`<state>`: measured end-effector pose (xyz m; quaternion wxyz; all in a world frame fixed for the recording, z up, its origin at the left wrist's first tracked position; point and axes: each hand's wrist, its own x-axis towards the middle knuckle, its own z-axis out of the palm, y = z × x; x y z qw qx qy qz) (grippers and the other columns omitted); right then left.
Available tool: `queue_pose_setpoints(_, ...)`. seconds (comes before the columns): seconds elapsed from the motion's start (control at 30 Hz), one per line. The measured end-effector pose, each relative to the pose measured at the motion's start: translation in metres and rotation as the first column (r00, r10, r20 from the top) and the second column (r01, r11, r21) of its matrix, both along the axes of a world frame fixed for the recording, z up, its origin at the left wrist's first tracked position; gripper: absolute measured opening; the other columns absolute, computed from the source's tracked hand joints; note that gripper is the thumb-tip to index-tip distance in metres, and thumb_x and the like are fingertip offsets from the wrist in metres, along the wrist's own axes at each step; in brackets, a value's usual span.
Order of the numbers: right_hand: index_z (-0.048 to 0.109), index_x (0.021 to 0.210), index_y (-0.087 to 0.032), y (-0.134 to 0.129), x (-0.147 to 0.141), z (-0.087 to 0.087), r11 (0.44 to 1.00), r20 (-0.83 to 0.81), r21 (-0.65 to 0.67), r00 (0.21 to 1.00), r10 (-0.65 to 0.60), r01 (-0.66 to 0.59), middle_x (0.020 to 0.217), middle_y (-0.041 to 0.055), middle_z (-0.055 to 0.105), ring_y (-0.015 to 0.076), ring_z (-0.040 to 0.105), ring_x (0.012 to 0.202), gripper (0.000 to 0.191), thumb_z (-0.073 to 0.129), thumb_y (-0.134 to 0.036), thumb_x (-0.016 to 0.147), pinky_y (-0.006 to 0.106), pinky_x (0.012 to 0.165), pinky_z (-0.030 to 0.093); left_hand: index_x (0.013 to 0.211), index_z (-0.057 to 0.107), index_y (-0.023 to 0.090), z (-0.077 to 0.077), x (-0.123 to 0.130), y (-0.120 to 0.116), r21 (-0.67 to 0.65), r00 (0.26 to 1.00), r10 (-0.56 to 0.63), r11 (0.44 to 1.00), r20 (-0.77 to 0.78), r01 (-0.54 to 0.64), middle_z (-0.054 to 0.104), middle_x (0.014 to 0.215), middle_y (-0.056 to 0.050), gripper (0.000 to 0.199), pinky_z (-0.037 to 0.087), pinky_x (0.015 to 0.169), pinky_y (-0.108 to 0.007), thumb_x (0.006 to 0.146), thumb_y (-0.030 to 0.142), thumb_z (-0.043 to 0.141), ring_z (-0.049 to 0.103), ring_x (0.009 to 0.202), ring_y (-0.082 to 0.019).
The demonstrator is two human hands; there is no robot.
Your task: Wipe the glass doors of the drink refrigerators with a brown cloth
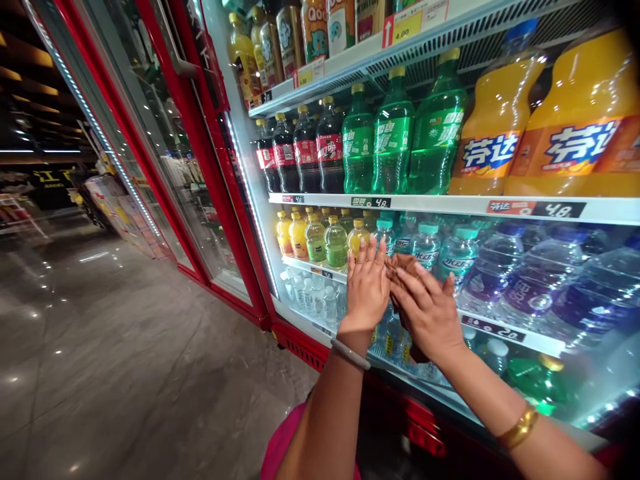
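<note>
My left hand (367,287) is raised before the lower shelves with its fingers stretched up and slightly apart, holding nothing. Close beside it on the right, my right hand (427,310) reaches up and to the left, back of the hand showing and fingers extended. A dark brown shape (403,263) shows behind the right hand's fingers; whether it is an object or a reflection is unclear. Behind both hands stand small yellow-capped bottles (335,243) and teal-capped bottles (459,250).
Cola bottles (330,153), green bottles (395,143) and large orange bottles (493,133) fill the shelf above. Purple-labelled bottles (537,280) stand right. The red cooler frame (215,167) rises at the left, beside the grey floor (150,373).
</note>
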<state>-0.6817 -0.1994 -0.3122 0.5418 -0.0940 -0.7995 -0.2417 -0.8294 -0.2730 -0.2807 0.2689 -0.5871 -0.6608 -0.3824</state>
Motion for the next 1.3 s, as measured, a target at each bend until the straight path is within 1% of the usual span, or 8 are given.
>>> queue_pose_setpoints(0.1, 0.066, 0.135, -0.024, 0.003, 0.005, 0.004, 1.000, 0.067, 0.012, 0.998, 0.004, -0.005, 0.148, 0.0061, 0.066, 0.0250, 0.036, 0.159, 0.038, 0.060, -0.014, 0.099, 0.061, 0.135, -0.001, 0.172, 0.003, 0.033, -0.001, -0.005, -0.004, -0.012, 1.000, 0.009, 1.000, -0.005, -0.009, 0.019, 0.179, -0.004, 0.067, 0.020, 0.136, -0.059, 0.111, 0.026, 0.031, 0.014, 0.166, -0.024)
queue_pose_setpoints(0.3, 0.070, 0.126, -0.026, 0.012, -0.008, 0.068, 0.999, -0.186, 0.026, 0.982, -0.030, 0.036, 0.149, 0.0089, 0.064, 0.0313, 0.041, 0.156, 0.033, 0.074, -0.023, 0.094, 0.064, 0.134, 0.001, 0.168, 0.026, 0.025, -0.002, -0.010, -0.006, 0.016, 1.000, 0.001, 1.000, -0.011, -0.001, 0.029, 0.176, -0.007, 0.057, 0.020, 0.137, -0.057, 0.111, 0.027, 0.032, 0.021, 0.165, -0.023)
queue_pose_setpoints(0.53, 0.064, 0.138, -0.019, 0.002, -0.021, 0.022, 0.998, 0.089, 0.048, 0.995, 0.035, -0.039, 0.149, 0.0109, 0.065, 0.0269, 0.029, 0.162, 0.038, 0.055, -0.015, 0.101, 0.058, 0.136, 0.009, 0.167, 0.029, 0.021, -0.004, -0.014, -0.014, 0.027, 0.997, -0.045, 0.999, 0.065, 0.044, 0.031, 0.175, -0.008, 0.064, 0.020, 0.137, -0.056, 0.104, 0.015, 0.038, 0.017, 0.166, -0.023)
queue_pose_setpoints(0.67, 0.063, 0.140, -0.023, 0.008, -0.010, 0.048, 0.996, 0.127, 0.086, 0.992, 0.008, -0.019, 0.154, 0.0095, 0.061, 0.0250, 0.030, 0.161, 0.037, 0.050, -0.019, 0.105, 0.060, 0.136, 0.001, 0.163, 0.034, 0.018, -0.001, -0.017, -0.020, 0.100, 0.992, -0.077, 0.993, 0.103, 0.067, 0.034, 0.174, -0.011, 0.057, 0.021, 0.137, -0.056, 0.105, 0.016, 0.034, 0.018, 0.166, -0.022)
queue_pose_setpoints(0.8, 0.065, 0.136, -0.025, 0.013, -0.024, 0.083, 0.995, -0.055, 0.093, 0.998, -0.013, 0.018, 0.154, 0.0095, 0.061, 0.0253, 0.028, 0.162, 0.034, 0.058, -0.022, 0.103, 0.058, 0.136, 0.000, 0.160, 0.035, 0.018, 0.002, -0.016, -0.019, 0.177, 0.990, -0.090, 0.982, 0.109, 0.069, 0.040, 0.171, -0.013, 0.055, 0.022, 0.137, -0.057, 0.106, 0.016, 0.034, 0.021, 0.165, -0.022)
queue_pose_setpoints(0.87, 0.065, 0.135, -0.023, 0.012, -0.039, 0.080, 0.995, -0.064, 0.100, 0.998, 0.001, 0.005, 0.153, 0.0096, 0.062, 0.0245, 0.024, 0.164, 0.033, 0.060, -0.020, 0.102, 0.056, 0.137, 0.003, 0.157, 0.040, 0.017, 0.001, -0.016, -0.018, 0.229, 0.988, -0.087, 0.972, 0.124, 0.057, 0.048, 0.166, -0.015, 0.052, 0.026, 0.136, -0.056, 0.105, 0.016, 0.035, 0.027, 0.164, -0.022)
queue_pose_setpoints(1.1, 0.064, 0.138, -0.021, 0.000, -0.052, 0.029, 0.986, 0.164, 0.137, 0.984, 0.069, -0.092, 0.153, 0.0060, 0.063, 0.0219, 0.020, 0.165, 0.039, 0.052, -0.014, 0.102, 0.049, 0.137, 0.009, 0.137, 0.058, 0.020, 0.001, -0.027, -0.026, 0.256, 0.969, -0.009, 0.965, 0.248, -0.057, 0.061, 0.155, -0.013, 0.040, 0.030, 0.134, -0.061, 0.101, 0.012, 0.041, 0.041, 0.158, -0.026)
queue_pose_setpoints(1.3, 0.063, 0.140, -0.026, 0.007, -0.053, 0.072, 0.996, 0.012, 0.081, 1.000, 0.027, -0.027, 0.159, 0.0071, 0.056, 0.0229, 0.024, 0.164, 0.039, 0.057, -0.019, 0.102, 0.056, 0.136, 0.002, 0.169, 0.018, 0.027, 0.004, -0.025, -0.026, 0.257, 0.979, -0.101, 0.965, 0.178, 0.053, 0.045, 0.169, -0.008, 0.064, 0.029, 0.136, -0.052, 0.108, 0.021, 0.035, 0.039, 0.159, -0.021)
